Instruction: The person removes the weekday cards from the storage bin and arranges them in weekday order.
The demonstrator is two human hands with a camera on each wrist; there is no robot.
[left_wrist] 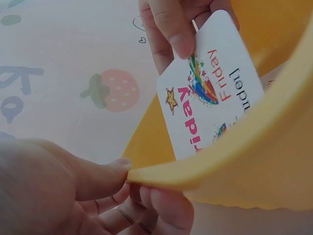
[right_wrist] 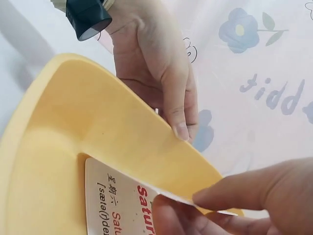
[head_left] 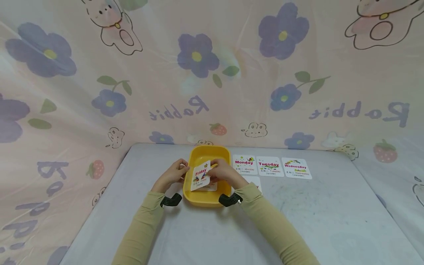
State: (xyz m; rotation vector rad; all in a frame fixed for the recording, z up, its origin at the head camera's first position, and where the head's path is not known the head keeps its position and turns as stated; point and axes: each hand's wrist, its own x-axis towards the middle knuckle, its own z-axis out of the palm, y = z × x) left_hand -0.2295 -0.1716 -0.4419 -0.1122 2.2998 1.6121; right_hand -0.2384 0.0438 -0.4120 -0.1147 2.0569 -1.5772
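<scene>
A yellow plastic tray (head_left: 202, 203) stands on the table, its left rim pinched between the thumb and fingers of my left hand (head_left: 171, 174). Over the tray, my right hand (head_left: 226, 173) pinches the Friday card (head_left: 200, 177) by one edge, thumb on the printed face. The card is tilted and raised above the tray's floor. Beneath it a Saturday card (right_wrist: 115, 196) lies flat inside the tray, partly covered in the head view. In the left wrist view, the left thumb (left_wrist: 105, 178) presses on the tray's edge with the fingers curled below it.
Right of the tray lie the Monday card (head_left: 244, 165), Tuesday card (head_left: 269, 167) and Wednesday card (head_left: 296, 168) in a row. Below Monday, another card (head_left: 254, 181) is partly hidden by the right wrist. A patterned curtain (head_left: 232, 106) rises behind the table's back edge.
</scene>
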